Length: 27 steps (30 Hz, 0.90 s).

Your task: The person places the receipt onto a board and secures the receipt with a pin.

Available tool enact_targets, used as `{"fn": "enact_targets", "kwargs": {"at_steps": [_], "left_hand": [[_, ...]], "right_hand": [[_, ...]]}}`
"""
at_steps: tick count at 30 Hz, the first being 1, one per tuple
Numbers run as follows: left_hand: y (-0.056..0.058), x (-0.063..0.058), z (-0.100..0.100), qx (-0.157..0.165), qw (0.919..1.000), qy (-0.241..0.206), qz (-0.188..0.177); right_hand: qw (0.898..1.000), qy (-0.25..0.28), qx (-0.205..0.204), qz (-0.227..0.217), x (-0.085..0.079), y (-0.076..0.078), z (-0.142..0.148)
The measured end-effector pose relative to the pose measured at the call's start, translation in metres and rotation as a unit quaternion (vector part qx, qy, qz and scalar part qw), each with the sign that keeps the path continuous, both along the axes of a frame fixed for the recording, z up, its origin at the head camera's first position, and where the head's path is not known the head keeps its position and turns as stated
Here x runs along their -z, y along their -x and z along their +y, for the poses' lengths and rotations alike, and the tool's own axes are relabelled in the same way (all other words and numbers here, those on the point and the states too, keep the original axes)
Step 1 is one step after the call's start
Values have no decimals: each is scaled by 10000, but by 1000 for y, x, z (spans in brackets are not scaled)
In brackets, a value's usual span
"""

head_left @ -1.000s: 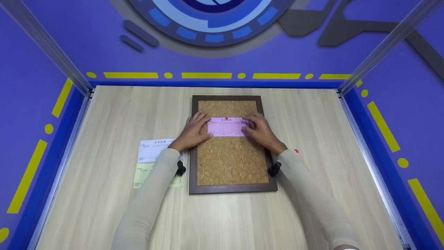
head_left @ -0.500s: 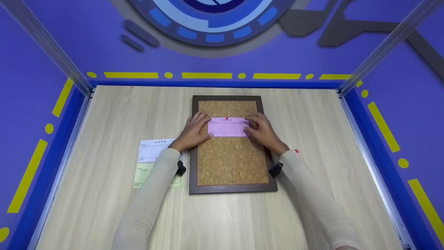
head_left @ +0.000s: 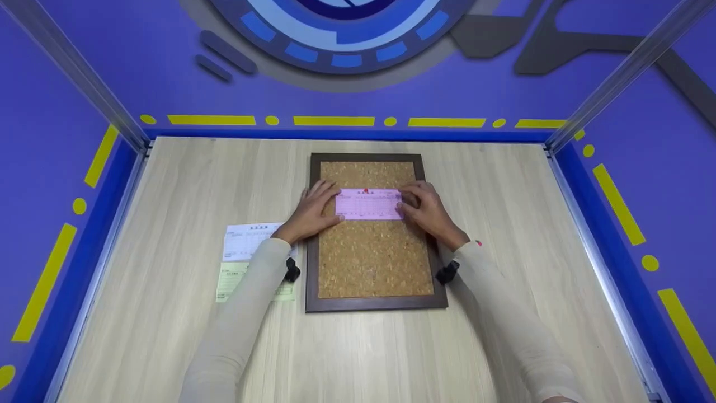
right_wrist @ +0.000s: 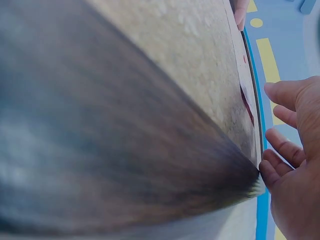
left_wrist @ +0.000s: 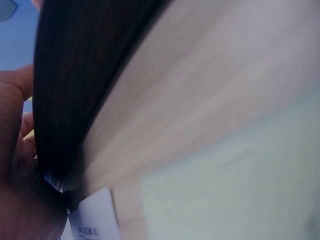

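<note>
A pink printed slip (head_left: 366, 206) lies across the upper part of a dark-framed cork board (head_left: 375, 260). At the middle of the slip's top edge sits a red push pin (head_left: 366, 191). My left hand (head_left: 310, 217) rests at the slip's left edge, fingertips at the top corner and thumb at the bottom one. On the opposite side, my right hand (head_left: 430, 211) has its fingertips and thumb at the right edge. The right wrist view shows the right hand's fingers (right_wrist: 285, 150) spread, holding nothing. The board's frame (left_wrist: 75, 75) hides part of the left hand in the left wrist view.
Left of the board, a white slip (head_left: 241, 240) and a green slip (head_left: 228, 282) lie on the wooden table (head_left: 380, 358), partly under the left forearm. A small red-pink object (head_left: 479, 243) lies beside the right sleeve. Blue walls (head_left: 358, 101) enclose the table.
My right hand has slid slightly to the right, from over the pink slip's right part to its edge. The left hand, slip and pin have stayed in place.
</note>
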<state>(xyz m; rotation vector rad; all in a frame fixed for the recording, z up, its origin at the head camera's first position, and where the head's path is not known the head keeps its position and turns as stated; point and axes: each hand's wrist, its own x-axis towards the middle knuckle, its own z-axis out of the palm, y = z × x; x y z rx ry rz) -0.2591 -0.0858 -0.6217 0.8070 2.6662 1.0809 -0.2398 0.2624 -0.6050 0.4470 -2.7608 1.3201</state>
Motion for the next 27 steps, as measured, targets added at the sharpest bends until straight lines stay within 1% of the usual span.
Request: {"fn": "enact_targets", "kwargs": {"at_steps": [10, 15, 20, 23, 27], "left_hand": [[0, 0, 0, -23, 9999, 102, 15], [0, 0, 0, -18, 9999, 128, 46], [0, 0, 1, -4, 9999, 117, 66], [1, 1, 1, -15, 9999, 91, 90], [1, 2, 1, -26, 9999, 71, 83]], "right_hand": [[9999, 135, 2, 31, -2, -2, 11], [9999, 134, 50, 17, 0, -2, 16], [9998, 149, 116, 37, 4, -6, 23], [9998, 99, 176, -59, 6, -9, 28], [9991, 33, 241, -339, 7, -13, 33]]}}
